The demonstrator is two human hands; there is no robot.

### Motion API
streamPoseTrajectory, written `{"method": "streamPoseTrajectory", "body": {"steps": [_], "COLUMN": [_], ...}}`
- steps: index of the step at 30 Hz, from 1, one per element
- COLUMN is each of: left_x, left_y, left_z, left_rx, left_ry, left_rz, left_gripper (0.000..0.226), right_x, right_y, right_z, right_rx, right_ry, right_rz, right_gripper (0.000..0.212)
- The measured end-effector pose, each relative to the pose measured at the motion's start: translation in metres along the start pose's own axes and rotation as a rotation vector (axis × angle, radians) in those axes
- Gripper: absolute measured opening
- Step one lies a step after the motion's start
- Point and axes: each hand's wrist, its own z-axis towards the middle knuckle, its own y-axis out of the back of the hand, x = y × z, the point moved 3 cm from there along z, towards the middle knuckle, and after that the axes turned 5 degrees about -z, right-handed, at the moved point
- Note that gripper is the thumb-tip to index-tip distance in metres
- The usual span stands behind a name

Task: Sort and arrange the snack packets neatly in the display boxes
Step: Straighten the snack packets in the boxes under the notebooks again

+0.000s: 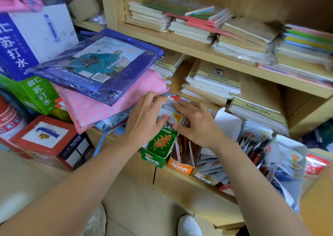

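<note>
Both hands are at the front edge of the lowest board of the light wooden shelf unit (198, 185), near its left end. There a green cardboard display box (153, 157) stands upright, and a stack of white and green snack packets (168, 117) stands inside it, with the tops rising above the box.

The left hand (144, 113) grasps the stack from its left side, the thumb on the front packet and the fingers curled over the top behind. The right hand (197, 126) holds the same stack from the right, the thumb on the front and the fingers reaching over the top edge.

Just beside the green box, to its right, stands an orange cardboard display box (180, 165) with dark packets in it. Farther right along the same board lies a loose heap of white snack packets (261, 142), tilted in many directions.

On the boards above lie stacks of paper notebooks (212, 84). Left of the shelf unit, a blue plastic raincoat package (100, 64) rests on a pink dotted package (108, 102).
</note>
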Motion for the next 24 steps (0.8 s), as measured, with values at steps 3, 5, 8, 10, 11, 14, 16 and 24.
{"method": "streamPoseTrajectory", "body": {"steps": [3,5,8,10,11,14,16,24], "left_x": [0.005,0.008,0.015,0.016,0.015,0.012,0.013,0.018], "left_y": [0.002,0.004,0.005,0.004,0.003,0.001,0.000,0.000], "left_z": [-0.004,-0.008,-0.017,-0.021,-0.022,-0.024,-0.025,-0.027], "left_rx": [0.085,0.142,0.268,0.323,0.335,0.345,0.329,0.321], "left_ry": [0.091,0.131,0.235,0.273,0.281,0.313,0.305,0.277], "left_rz": [-0.045,-0.076,-0.129,-0.134,-0.111,-0.085,-0.088,-0.147], "left_gripper": [0.072,0.078,0.080,0.063,0.047,0.027,0.026,0.018], "right_x": [-0.002,-0.002,0.003,0.008,0.010,0.011,0.012,0.025], "right_y": [-0.004,0.002,0.004,-0.003,-0.007,-0.008,-0.007,-0.013], "right_z": [-0.002,-0.002,-0.004,-0.008,-0.009,-0.009,-0.008,-0.002], "right_rx": [0.007,-0.045,-0.019,0.091,0.141,0.176,0.163,0.231], "right_ry": [-0.008,-0.024,-0.017,-0.001,0.004,-0.006,0.004,0.058], "right_rz": [-0.031,0.013,-0.007,-0.059,-0.083,-0.096,-0.081,-0.115], "right_gripper": [0.074,0.076,0.078,0.081,0.082,0.080,0.080,0.093]}}
